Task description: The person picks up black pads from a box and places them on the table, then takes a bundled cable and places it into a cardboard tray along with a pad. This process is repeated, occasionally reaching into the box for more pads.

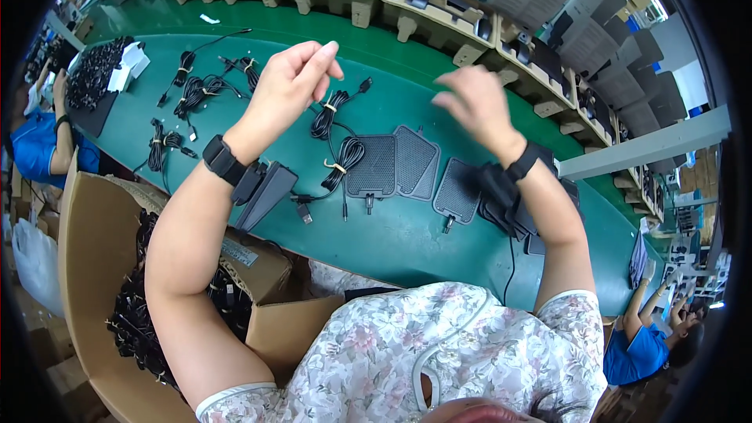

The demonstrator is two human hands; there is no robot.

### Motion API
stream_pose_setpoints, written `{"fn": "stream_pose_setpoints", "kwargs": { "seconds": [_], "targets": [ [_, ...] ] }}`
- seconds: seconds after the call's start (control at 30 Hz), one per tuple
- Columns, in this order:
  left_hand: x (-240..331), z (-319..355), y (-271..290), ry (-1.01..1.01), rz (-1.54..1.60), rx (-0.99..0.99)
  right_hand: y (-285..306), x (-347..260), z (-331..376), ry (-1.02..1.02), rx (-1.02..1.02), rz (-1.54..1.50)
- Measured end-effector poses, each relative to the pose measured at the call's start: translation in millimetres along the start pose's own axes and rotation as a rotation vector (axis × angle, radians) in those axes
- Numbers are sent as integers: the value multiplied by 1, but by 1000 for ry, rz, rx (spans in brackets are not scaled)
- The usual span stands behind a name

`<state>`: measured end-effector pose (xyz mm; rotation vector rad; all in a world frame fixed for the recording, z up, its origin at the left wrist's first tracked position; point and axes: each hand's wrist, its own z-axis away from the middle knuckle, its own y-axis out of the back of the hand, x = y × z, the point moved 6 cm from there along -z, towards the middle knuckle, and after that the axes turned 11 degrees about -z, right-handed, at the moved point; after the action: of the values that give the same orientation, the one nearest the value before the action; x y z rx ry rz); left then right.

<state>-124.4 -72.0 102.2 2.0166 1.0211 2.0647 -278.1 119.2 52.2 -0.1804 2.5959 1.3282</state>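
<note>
My left hand (294, 78) is raised over the far part of the green table, its fingers curled in toward the thumb. Whatever it may hold does not show. Below it lies a black cable bundle (330, 116) with a light tie, and another tied cable bundle (345, 160) sits closer to me. Blurred by motion, my right hand (478, 106) hovers apart from the table, thumb and fingers spread, nothing visible between them. Nearer me are a black textured flat panel (372, 164), an overlapping second panel (417, 160) and a third panel (457, 190).
Several tied cables lie on the green table (392, 243) at left, near a black cable pile (95, 78). Cardboard trays (439, 19) line the far side. An open carton (94, 266) of cables stands at my left. People in blue work at both sides.
</note>
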Motion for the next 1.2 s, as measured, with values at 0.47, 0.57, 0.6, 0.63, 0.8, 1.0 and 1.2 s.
{"fn": "stream_pose_setpoints", "kwargs": {
  "seconds": [0.47, 0.57, 0.6, 0.63, 0.8, 1.0, 1.2],
  "targets": [
    [-6, -7, -8, -159, -144, 2, -60, -78, -6, -280, -428, -351],
    [-12, -1, -24, -312, -251, 31, -50, -60, -5, -490, -344, -644],
    [-19, 3, -31, -259, -313, -27, -47, -52, -6, -576, -261, -847],
    [-27, 7, -37, -204, -375, -86, -45, -47, -7, -659, -172, -1050],
    [-19, 18, -60, 190, 0, -619, -9, -44, -24, -688, 142, -1374],
    [4, 15, -52, 137, 371, -545, -7, -61, -35, -516, 166, -1500],
    [5, 18, -57, 209, 357, -591, -3, -54, -43, -193, 127, -1430]
  ]
}}
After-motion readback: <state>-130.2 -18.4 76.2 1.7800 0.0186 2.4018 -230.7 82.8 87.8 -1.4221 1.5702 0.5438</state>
